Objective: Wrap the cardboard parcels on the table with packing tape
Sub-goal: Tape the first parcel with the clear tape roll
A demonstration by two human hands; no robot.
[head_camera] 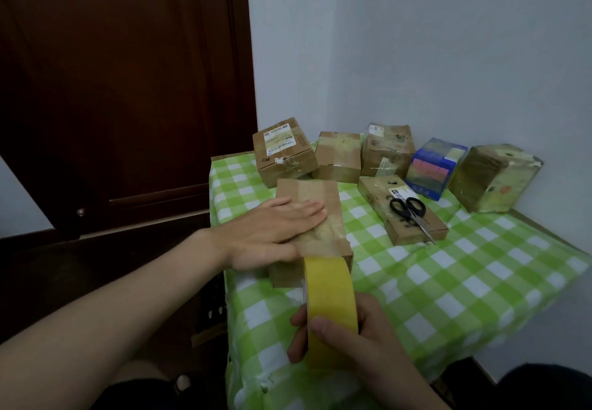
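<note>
Left hand lay flat, palm down, on the near parcel, right hand gripped the yellow tape roll at that parcel's front edge, other parcels behind it on the tabletop, scissors to its right.

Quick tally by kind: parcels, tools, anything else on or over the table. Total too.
Brown cardboard parcels: 6
Blue box: 1
Black-handled scissors: 1
Yellow tape roll: 1
Total: 9
</note>
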